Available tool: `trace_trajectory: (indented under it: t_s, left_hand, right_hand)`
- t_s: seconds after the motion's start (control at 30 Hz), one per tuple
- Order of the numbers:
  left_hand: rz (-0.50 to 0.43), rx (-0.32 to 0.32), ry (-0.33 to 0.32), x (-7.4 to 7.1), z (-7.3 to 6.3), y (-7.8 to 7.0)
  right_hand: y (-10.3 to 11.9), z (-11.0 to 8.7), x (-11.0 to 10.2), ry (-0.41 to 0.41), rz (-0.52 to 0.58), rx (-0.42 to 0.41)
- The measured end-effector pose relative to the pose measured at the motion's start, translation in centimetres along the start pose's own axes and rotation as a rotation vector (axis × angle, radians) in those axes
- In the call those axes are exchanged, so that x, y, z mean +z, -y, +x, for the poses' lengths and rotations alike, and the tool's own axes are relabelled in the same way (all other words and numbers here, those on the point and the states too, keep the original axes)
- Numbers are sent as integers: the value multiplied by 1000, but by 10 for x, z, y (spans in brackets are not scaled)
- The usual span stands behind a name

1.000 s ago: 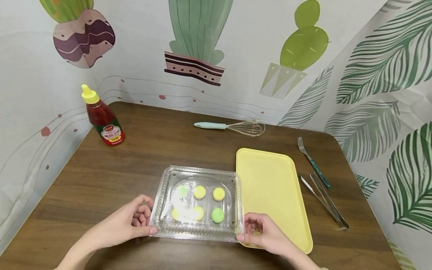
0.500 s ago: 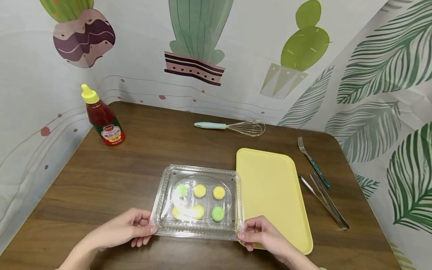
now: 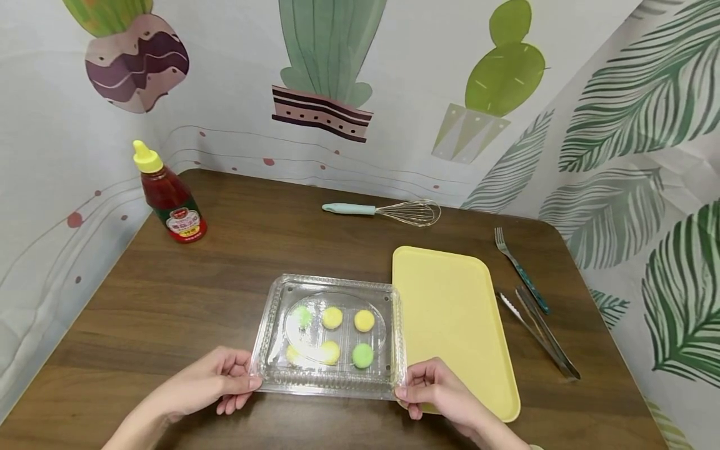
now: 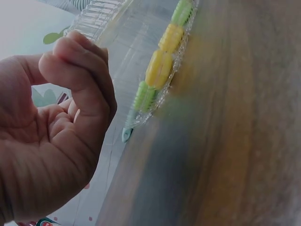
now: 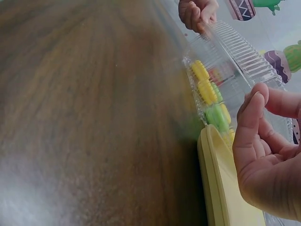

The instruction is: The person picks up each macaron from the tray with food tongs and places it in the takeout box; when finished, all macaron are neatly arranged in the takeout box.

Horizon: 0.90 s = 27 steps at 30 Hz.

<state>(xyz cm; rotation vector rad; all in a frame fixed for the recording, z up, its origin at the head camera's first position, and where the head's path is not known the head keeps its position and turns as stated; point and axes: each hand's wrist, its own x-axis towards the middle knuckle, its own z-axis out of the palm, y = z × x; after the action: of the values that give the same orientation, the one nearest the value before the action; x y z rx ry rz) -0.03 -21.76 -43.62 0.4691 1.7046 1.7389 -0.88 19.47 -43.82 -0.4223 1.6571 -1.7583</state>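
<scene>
A clear plastic box [image 3: 326, 385] with a ridged lid lies across the near middle of the table, and several yellow macarons [image 3: 332, 318] and green macarons [image 3: 362, 356] show through its top. My left hand [image 3: 216, 382] pinches the near left corner, thumb on top and fingers curled below the rim. At the near right corner my right hand [image 3: 433, 390] pinches the rim the same way. From the side, the right wrist view shows the macarons [image 5: 207, 91] low in the box and the lid's ridged wall [image 5: 242, 49] well above them. Glare hides part of the lid.
A yellow tray [image 3: 444, 312] borders the box on the right, and the box's right edge overlaps it in the head view. Further right lie metal tongs [image 3: 548, 344] and a fork [image 3: 520, 269]. A whisk [image 3: 388, 211] and a ketchup bottle [image 3: 174, 200] are at the back.
The fingers of both hands have dropped lower and gone beneath the box's rim, while the thumbs stay on top. The box has hardly moved. Little differs over the last half second.
</scene>
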Motion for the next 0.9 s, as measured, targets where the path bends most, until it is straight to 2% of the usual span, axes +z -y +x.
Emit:
trace_trajectory:
  t_s: [0.43, 0.7, 0.9]
  left_hand:
    - [-65, -24, -27, 3, -2, 1]
    - [-67, -24, -26, 3, -1, 0]
    - [-61, -32, -23, 3, 0, 0]
  right_hand:
    - [2, 0, 4, -37, -12, -4]
    - [3, 1, 3, -18, -20, -22]
    - [3, 2, 2, -9, 6, 4]
